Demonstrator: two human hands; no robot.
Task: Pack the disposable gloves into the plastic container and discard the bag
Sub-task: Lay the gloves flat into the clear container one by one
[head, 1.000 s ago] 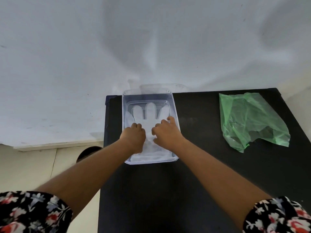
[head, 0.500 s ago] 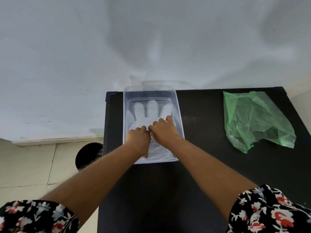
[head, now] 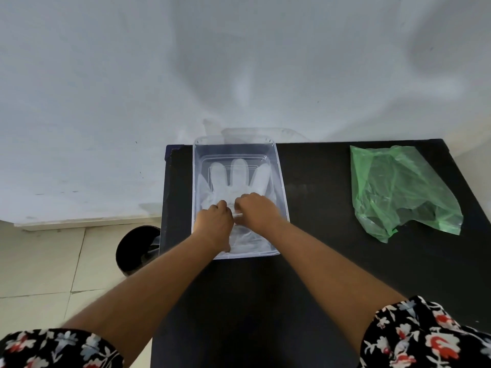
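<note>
A clear plastic container [head: 281, 181] stands on the black table [head: 318, 261] near its left back corner. Clear disposable gloves [head: 239, 176] lie flat inside it, fingers pointing away from me. My left hand [head: 214, 224] and my right hand [head: 256, 212] are both inside the container, knuckles together, fingers curled down onto the middle of the gloves and seemingly pinching the film. The empty green plastic bag [head: 398, 189] lies crumpled on the table to the right, apart from both hands.
A clear lid [head: 255, 134] leans behind the container against the white wall. A black round bin [head: 138, 251] stands on the tiled floor left of the table. The table's left edge runs close beside the container.
Both hands have slid forward along the gloves and drawn closer together, from flat pressing to curled fingers. The camera has tilted, bringing the bin into sight.
</note>
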